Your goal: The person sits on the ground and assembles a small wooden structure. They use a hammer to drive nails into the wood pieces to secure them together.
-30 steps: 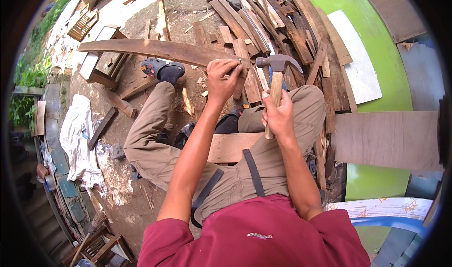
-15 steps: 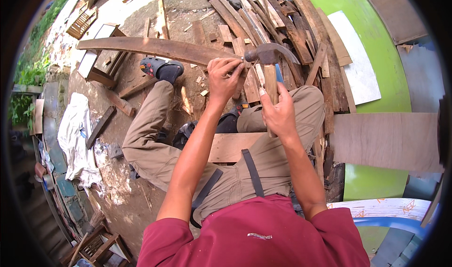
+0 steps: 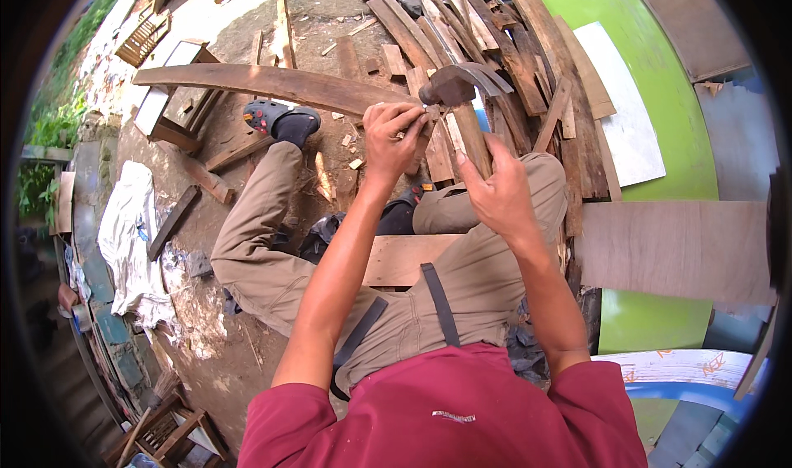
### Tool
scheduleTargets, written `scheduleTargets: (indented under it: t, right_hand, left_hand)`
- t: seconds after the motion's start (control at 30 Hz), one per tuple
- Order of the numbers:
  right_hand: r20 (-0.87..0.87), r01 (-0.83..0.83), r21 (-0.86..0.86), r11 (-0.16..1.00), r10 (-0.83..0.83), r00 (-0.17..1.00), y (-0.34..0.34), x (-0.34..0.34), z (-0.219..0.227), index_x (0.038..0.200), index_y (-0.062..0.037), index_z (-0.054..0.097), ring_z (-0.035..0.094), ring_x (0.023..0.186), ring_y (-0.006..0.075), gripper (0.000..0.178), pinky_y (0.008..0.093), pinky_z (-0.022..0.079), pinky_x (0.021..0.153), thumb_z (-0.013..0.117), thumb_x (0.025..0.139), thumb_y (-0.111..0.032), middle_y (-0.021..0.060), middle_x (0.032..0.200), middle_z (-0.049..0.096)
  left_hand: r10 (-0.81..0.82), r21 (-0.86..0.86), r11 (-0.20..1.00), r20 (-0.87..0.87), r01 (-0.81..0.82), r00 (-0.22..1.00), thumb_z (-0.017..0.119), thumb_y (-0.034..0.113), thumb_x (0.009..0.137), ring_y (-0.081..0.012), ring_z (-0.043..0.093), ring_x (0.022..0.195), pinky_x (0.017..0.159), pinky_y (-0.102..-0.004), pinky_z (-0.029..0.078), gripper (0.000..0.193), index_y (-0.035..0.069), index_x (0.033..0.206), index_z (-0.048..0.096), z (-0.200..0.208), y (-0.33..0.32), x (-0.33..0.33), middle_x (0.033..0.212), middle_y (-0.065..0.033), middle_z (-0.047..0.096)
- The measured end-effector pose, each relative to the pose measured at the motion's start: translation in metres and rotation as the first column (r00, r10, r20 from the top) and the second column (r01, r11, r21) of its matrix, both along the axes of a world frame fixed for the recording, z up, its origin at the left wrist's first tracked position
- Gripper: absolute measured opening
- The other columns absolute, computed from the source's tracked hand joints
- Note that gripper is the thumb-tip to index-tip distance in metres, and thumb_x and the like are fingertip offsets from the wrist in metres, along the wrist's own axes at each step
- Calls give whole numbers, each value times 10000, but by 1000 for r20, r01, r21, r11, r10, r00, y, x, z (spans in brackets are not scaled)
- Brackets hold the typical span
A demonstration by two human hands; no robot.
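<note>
Hammer [image 3: 470,128] shifted left, near plank's [image 3: 280,85] end

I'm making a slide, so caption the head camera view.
Right hand gripping a hammer, left hand at the end of a long wooden plank, scrap wood piled beyond.

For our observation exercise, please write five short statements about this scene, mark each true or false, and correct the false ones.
1. The right hand grips the hammer. True.
2. The left hand is well away from any wood. False: the left hand is on one end of the plank.
3. A white sheet overlaps the green board. True.
4. The person's shirt is yellow. False: the shirt is dark red.
5. A white cloth lies on the ground to the person's left. True.
</note>
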State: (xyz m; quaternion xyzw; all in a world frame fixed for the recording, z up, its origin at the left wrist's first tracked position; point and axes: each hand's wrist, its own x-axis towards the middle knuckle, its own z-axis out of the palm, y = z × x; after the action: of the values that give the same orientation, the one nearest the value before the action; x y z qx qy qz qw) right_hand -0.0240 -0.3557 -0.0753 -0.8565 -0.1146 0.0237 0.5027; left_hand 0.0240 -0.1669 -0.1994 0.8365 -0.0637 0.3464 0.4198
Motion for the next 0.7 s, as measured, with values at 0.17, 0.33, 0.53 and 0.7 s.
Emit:
scheduleTargets:
  t: [0.17,0.33,0.53,0.7]
  right_hand:
    - [20,-121,-41,992,121,992,-5,13,24,1213,66,585,706,805,466,332,464,537,694,657,952,-127,290,842,685]
    - [106,-230,-248,941,262,959,-15,28,24,1275,85,582,731,782,374,387,429,545,712,681,963,-119,269,898,715]
    - [77,-247,-199,948,267,961,-11,27,32,1258,122,539,682,841,504,406,521,524,735,663,938,-94,347,871,671]
    - [86,-257,-259,931,287,954,-18,28,21,1250,120,554,688,861,502,393,503,533,743,665,939,-93,337,882,683]
  left_hand:
    - [-6,1,1000,-12,6,1000,809,122,843,-244,648,973,949,-400,434,136,70,969,807,0,1,-1,980,-39,758]
    - [5,47,999,31,-7,1000,811,117,841,-243,647,974,962,-418,432,145,75,979,806,2,-1,1,987,-35,759]
    - [10,32,999,34,-12,999,815,129,842,-247,648,972,989,-420,425,139,78,971,809,1,-1,-2,997,-40,761]
    - [-2,24,1000,-2,2,1000,817,143,845,-246,650,974,1004,-423,424,136,78,963,811,4,-3,-3,991,-39,760]
